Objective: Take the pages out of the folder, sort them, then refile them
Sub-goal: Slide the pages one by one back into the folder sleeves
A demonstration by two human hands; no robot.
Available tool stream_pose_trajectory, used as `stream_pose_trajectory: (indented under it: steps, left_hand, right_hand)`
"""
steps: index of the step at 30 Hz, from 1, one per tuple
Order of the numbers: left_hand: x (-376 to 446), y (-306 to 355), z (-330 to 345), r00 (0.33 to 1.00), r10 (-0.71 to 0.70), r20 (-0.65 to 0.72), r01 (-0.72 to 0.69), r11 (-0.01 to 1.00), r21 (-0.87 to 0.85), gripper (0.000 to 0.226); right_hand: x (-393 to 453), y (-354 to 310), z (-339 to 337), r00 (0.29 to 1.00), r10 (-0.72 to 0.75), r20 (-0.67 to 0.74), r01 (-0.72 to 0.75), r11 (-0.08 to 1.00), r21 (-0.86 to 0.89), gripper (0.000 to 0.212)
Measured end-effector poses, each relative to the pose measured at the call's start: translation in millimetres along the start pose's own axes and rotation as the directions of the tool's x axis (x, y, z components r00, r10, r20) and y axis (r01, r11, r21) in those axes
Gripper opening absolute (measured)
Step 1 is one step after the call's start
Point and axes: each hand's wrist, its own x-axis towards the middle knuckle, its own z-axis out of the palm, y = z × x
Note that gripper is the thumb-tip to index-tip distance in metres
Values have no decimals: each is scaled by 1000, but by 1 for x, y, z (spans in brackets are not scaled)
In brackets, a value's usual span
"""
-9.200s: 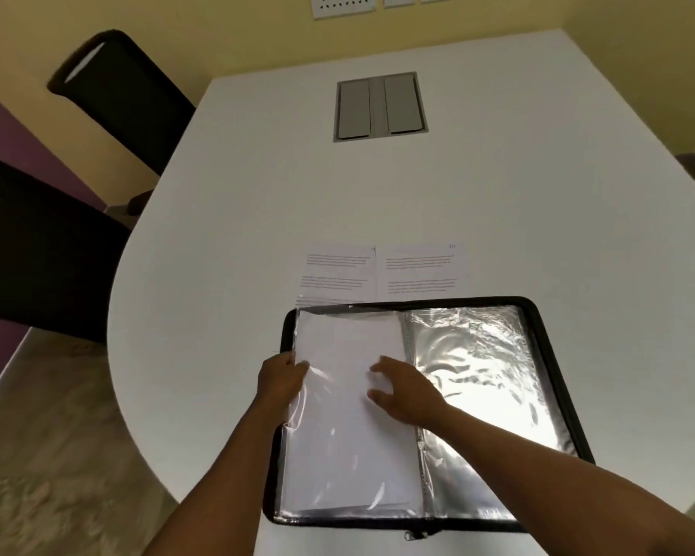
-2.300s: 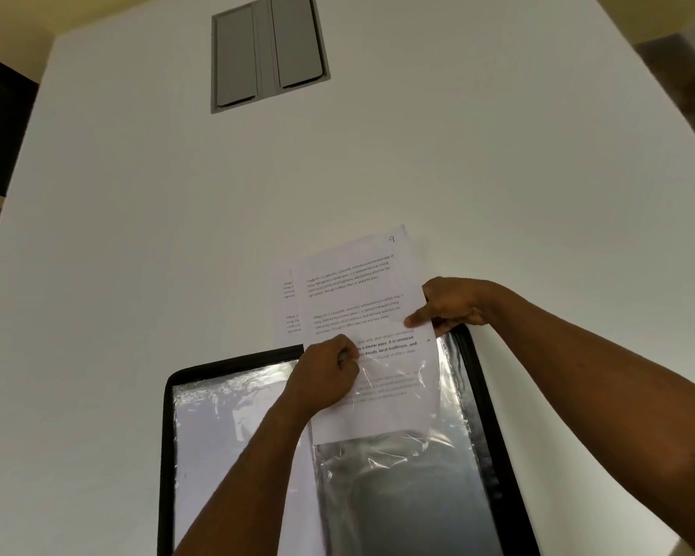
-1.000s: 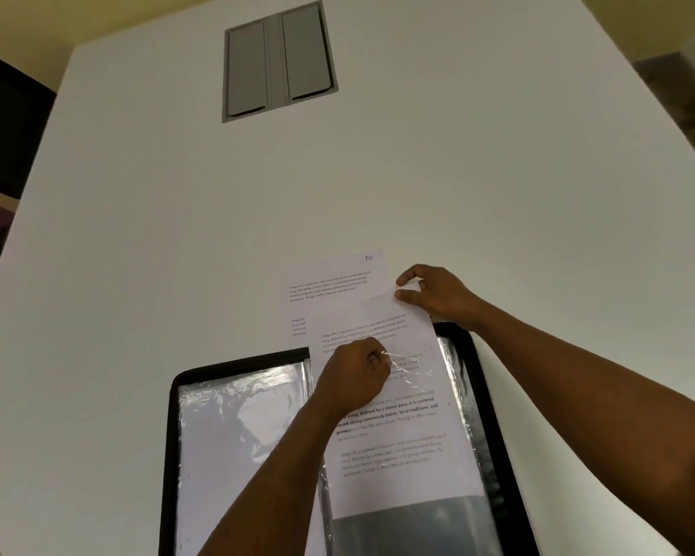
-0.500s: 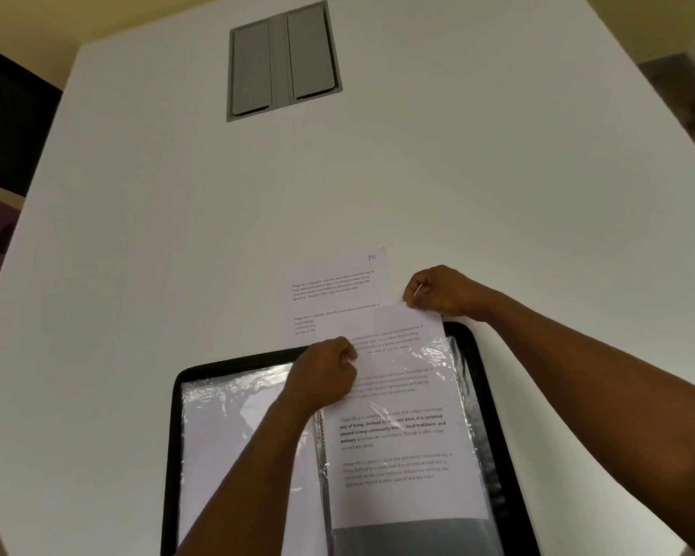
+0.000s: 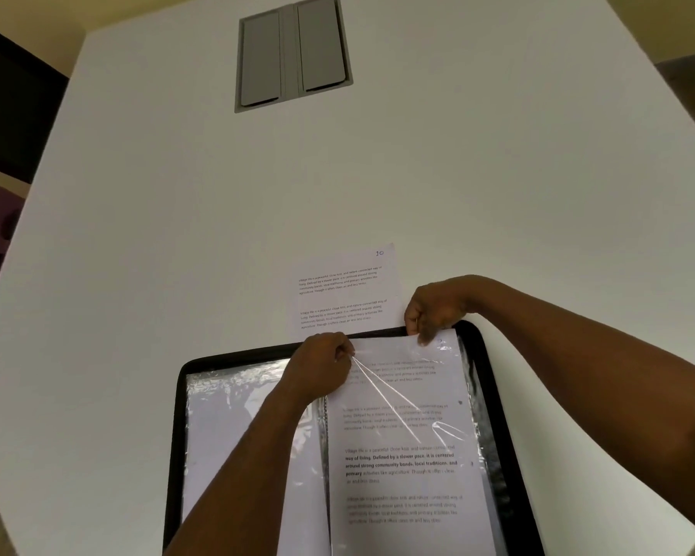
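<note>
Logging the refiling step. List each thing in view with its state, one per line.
folder: open flat on the table
printed page: almost fully inside the right-hand sleeve
plastic sleeve: mouth pulled taut
page marked 10: loose on the table beyond the folder
left hand: pinches the sleeve
right hand: pinches the page's top edge

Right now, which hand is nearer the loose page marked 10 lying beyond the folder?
Left, though barely. The left hand grips the sleeve just below the loose page's bottom edge; the right hand holds the filed page's top corner, just off its lower right corner.
</note>
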Motion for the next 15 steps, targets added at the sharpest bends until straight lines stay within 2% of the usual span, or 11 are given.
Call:
stream_pose_trajectory:
  steps: [2, 5, 7, 11, 15]
  left_hand:
    - [-1, 0, 1, 1000, -7, -8, 7, 1000, -7, 15]
    - [-2, 0, 1, 999, 5, -41, -5, 1000, -15, 12]
    - [-2, -2, 3, 997, 18, -73, -20, 999, -36, 9]
    - [-4, -5, 7, 992, 33, -121, -41, 997, -62, 5]
    - [-5, -4, 8, 987, 44, -154, -58, 994, -88, 11]
  right_hand:
    - [3, -4, 4, 1000, -15, 15, 15, 1000, 13, 10]
    - [6, -9, 10, 987, -90, -130, 95, 995, 32, 4]
    - [7, -14, 16, 990, -109, -86, 108, 994, -12, 3]
    - [6, -21, 26, 999, -41, -14, 38, 982, -186, 19]
    - [5, -23, 35, 1000, -7, 18, 10, 985, -170, 25]
